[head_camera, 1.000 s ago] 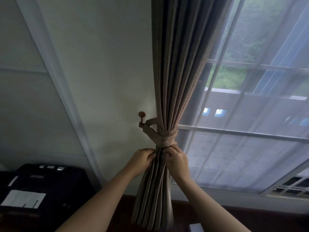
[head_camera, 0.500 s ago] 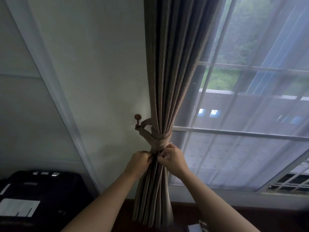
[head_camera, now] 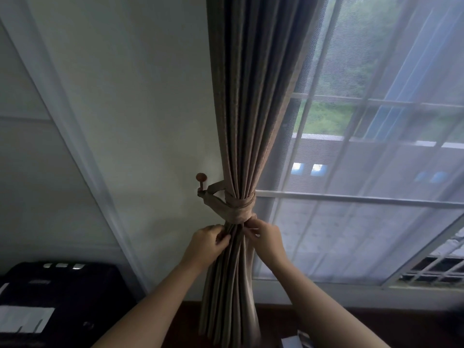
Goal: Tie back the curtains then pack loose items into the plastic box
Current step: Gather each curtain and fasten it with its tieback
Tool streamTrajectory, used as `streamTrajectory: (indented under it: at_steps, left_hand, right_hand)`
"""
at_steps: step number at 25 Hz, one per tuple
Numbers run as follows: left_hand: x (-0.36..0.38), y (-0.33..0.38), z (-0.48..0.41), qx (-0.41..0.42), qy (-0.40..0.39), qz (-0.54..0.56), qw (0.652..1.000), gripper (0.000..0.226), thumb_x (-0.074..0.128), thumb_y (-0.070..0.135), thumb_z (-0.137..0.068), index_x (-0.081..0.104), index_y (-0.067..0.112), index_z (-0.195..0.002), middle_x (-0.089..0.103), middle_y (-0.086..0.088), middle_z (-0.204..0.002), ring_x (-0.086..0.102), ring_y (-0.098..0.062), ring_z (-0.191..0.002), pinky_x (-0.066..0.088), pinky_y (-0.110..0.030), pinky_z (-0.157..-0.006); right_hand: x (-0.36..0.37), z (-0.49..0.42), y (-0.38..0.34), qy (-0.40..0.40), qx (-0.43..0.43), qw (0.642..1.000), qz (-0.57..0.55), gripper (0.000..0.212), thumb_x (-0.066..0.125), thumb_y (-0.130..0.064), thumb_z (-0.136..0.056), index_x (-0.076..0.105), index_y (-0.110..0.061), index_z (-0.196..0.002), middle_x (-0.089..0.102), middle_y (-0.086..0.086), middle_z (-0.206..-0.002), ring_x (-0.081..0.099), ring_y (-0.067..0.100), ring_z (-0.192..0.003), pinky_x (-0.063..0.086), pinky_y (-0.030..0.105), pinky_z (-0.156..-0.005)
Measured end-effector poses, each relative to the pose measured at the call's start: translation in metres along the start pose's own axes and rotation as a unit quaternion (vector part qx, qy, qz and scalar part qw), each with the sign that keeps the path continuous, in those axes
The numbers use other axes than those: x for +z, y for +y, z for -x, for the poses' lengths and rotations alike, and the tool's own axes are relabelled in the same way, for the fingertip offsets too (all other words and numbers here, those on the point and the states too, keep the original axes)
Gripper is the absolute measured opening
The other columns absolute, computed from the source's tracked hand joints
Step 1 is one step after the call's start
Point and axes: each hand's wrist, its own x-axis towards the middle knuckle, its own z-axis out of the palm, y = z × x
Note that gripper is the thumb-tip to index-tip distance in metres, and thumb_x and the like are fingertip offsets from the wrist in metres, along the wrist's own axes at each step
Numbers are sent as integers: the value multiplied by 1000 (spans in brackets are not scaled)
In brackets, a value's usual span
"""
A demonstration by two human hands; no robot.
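A brown pleated curtain (head_camera: 247, 121) is gathered beside a window and bound at its narrowest point by a matching fabric tieback (head_camera: 238, 207), which is looped onto a round-knobbed wall hook (head_camera: 201, 182). Just below the tieback, folds of the curtain are pinched by the left hand (head_camera: 207, 243) on the left side and by the right hand (head_camera: 266, 238) on the right, fingers closed on the fabric. A sheer curtain (head_camera: 364, 222) is hung over the window panes. A dark printer (head_camera: 57, 297) is seen at lower left.
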Motion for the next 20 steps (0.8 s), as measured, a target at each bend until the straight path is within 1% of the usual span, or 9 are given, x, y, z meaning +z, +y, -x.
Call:
streamTrajectory:
  at_steps: [3,5,6,8,9,11,14,18,20]
  left_hand:
    - [1,2,-3,3,-8,-11,1000,43,49,44,-79,67,6,-87,70,-12,-79,66,-28,-74,50,-35,-67]
    - [1,5,-2,12,20,-11,1000,42,49,45,-81,64,7,-88,70,-9,-79,66,-24,-71,52,-34,-64]
    - [2,9,0,21,43,-14,999,37,50,43,-82,62,8,-89,69,-7,-79,66,-21,-68,53,-33,-61]
    - [5,18,2,32,71,-31,996,28,57,36,-84,58,9,-86,64,-6,-78,63,-20,-64,47,-28,-54]
    - [7,22,1,32,69,-38,996,24,62,31,-84,57,8,-82,61,-6,-78,61,-22,-64,43,-26,-54]
    - [13,25,0,26,71,-42,996,21,70,23,-81,60,6,-74,59,-8,-77,60,-25,-64,38,-23,-57]
    - [17,26,-1,15,79,-47,996,23,73,24,-79,64,4,-70,61,-9,-81,61,-25,-63,40,-23,-58]
    - [27,33,-1,-5,76,-56,996,25,72,26,-79,67,2,-77,63,-10,-92,63,-25,-70,44,-27,-61]
    - [33,36,-3,-19,74,-70,995,21,70,21,-80,67,0,-79,62,-14,-96,64,-31,-73,49,-34,-62]
  right_hand:
    - [2,-4,0,-14,-2,1000,25,16,62,-25,-83,67,-15,-95,74,2,-87,69,23,-84,53,39,-73]
    - [2,-5,2,-16,-23,999,34,20,57,-25,-84,62,-13,-99,73,3,-90,67,26,-87,52,41,-74]
    - [1,-5,3,-16,-28,999,21,19,56,-20,-85,61,-12,-101,72,1,-92,66,24,-88,52,39,-76]
    - [-5,-6,6,-26,-22,999,-12,20,55,-7,-87,63,-10,-105,67,-8,-92,62,11,-88,47,22,-78]
    - [-8,-8,6,-32,-15,999,-23,21,56,-5,-86,65,-10,-105,66,-10,-91,60,6,-87,43,17,-77]
    - [-11,-13,8,-48,-9,998,-30,20,61,-7,-83,69,-13,-101,68,-12,-88,61,2,-85,42,13,-75]
    - [-14,-21,9,-74,-7,997,-19,14,66,-14,-81,71,-17,-94,71,-9,-86,64,6,-83,42,14,-71]
    - [-23,-19,17,-73,-48,996,13,3,69,-14,-79,68,-12,-79,68,-5,-75,59,5,-72,36,4,-63]
    - [-31,-15,22,-58,-77,995,20,8,70,-14,-78,64,-11,-73,65,-7,-70,58,5,-69,37,6,-63]
